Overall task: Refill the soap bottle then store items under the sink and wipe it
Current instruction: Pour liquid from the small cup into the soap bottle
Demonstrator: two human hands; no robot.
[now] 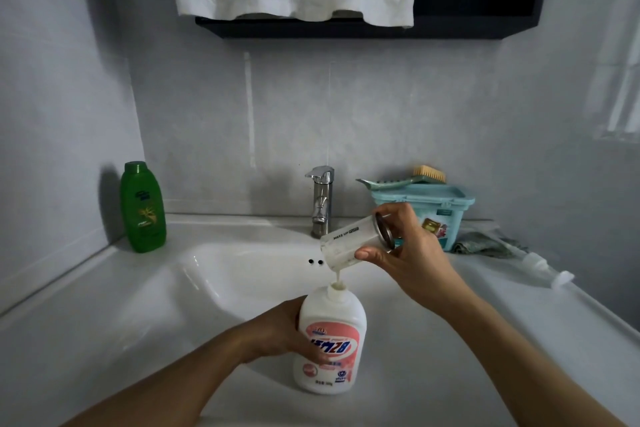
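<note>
A white soap bottle with a pink label stands upright on the front rim of the white sink, its neck uncapped. My left hand grips its left side. My right hand holds a clear plastic jar tilted mouth-down just above the bottle's neck. A thin stream of cream-coloured soap runs from the jar's lip into the opening. The bottle's white pump head lies on the counter at the right.
A green bottle stands at the back left corner. The chrome faucet rises behind the basin. At the back right sits a teal lidded box with a brush on top, and a grey-green cloth beside it.
</note>
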